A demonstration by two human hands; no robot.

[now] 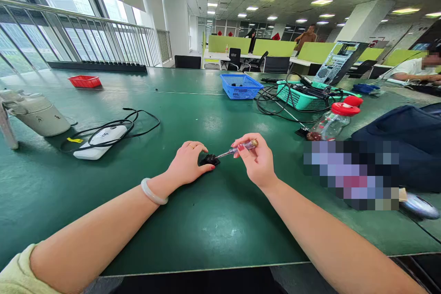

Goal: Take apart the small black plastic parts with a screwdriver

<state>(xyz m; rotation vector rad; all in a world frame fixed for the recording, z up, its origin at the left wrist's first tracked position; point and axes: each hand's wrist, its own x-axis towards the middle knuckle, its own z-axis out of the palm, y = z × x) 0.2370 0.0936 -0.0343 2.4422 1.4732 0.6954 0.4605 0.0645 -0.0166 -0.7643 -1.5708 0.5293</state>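
My left hand (pixel 189 163) rests on the green table (pixel 213 220), fingers curled round a small black part (pixel 209 160) and pinning it to the surface. My right hand (pixel 257 160) pinches a clear-handled screwdriver (pixel 237 149) with a brass end cap. The screwdriver's tip points left and down into the black part. A pale bangle sits on my left wrist.
A white device (pixel 99 141) with a looped black cable lies to the left, beside a beige jug (pixel 37 112). A blue basket (pixel 240 86), a teal basket (pixel 303 96) with cables, a red-capped bottle (pixel 332 121) and a dark bag (pixel 399 140) stand beyond and right. People sit far back.
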